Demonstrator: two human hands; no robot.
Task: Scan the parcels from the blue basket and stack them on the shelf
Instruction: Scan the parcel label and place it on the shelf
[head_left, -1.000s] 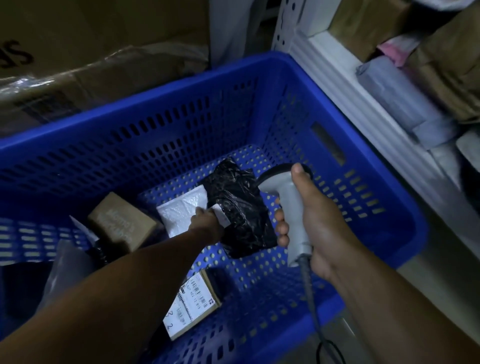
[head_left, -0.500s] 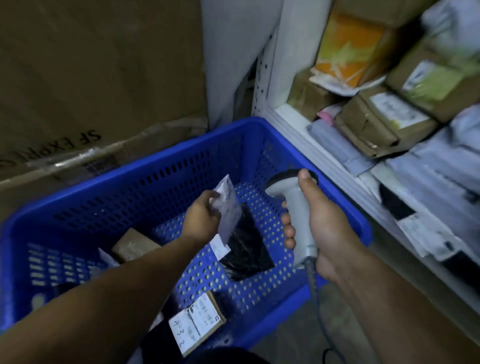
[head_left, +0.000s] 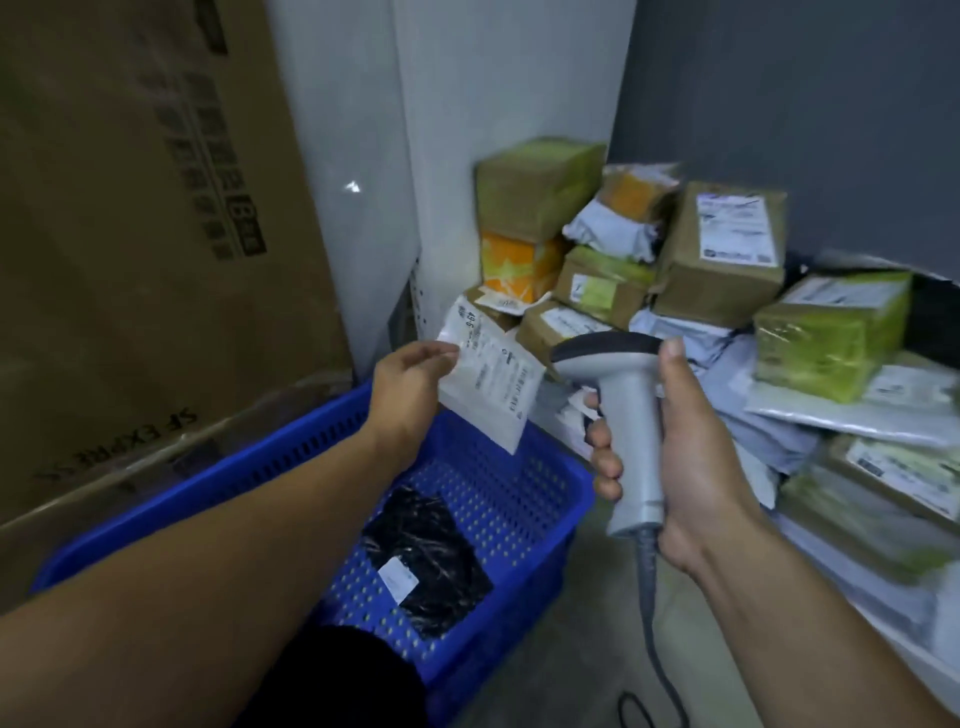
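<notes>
The left grip (head_left: 410, 384) pinches a flat white parcel (head_left: 493, 392) by its upper left corner, thumb against fingers, label facing up, above the far right corner of the blue basket (head_left: 574, 470). The right grip (head_left: 696, 457) is curled round the handle of a grey scanner (head_left: 628, 415), whose head is just beside the parcel. A black parcel (head_left: 426, 561) lies on the basket floor. Stacked boxes (head_left: 717, 249) crowd the shelf (head_left: 930, 670)
</notes>
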